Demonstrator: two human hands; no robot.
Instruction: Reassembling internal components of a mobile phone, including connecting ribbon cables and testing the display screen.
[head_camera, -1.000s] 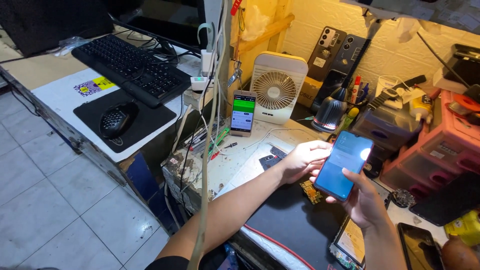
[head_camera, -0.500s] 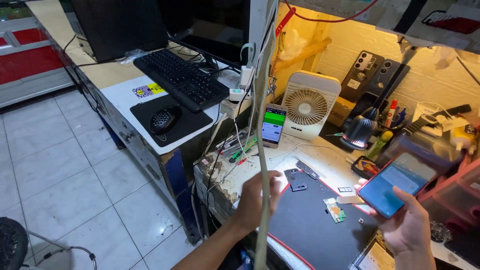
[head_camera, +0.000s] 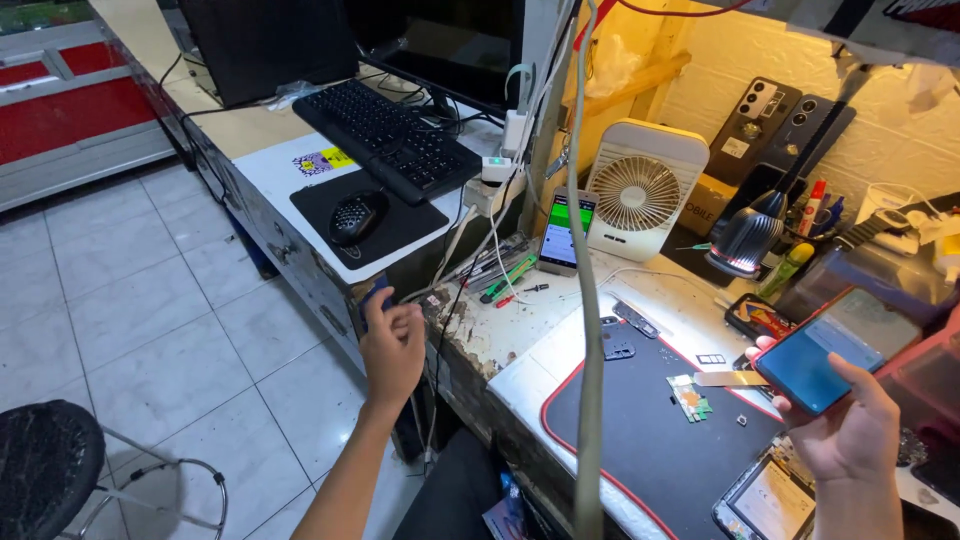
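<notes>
My right hand (head_camera: 850, 435) holds a smartphone (head_camera: 835, 350) with a lit blue screen, raised over the right end of a black, red-edged work mat (head_camera: 630, 450). My left hand (head_camera: 392, 345) is out to the left, beyond the bench's front edge. Its fingers are curled around a small blue object (head_camera: 377, 293) just below the mouse pad (head_camera: 320, 195). Small phone parts (head_camera: 690, 395) and a dark cover piece (head_camera: 617, 345) lie on the mat between my hands.
A thick cable (head_camera: 585, 300) hangs down in front of the mat. Behind stand a white fan (head_camera: 640, 190), an upright phone with a green screen (head_camera: 565, 230), a keyboard (head_camera: 390, 135) and mouse (head_camera: 355, 215). A black stool (head_camera: 45, 470) sits on the tiled floor at left.
My left hand has left the mat and swung left and down to the bench's edge, closing on the blue object. My right hand has kept hold of the phone.
</notes>
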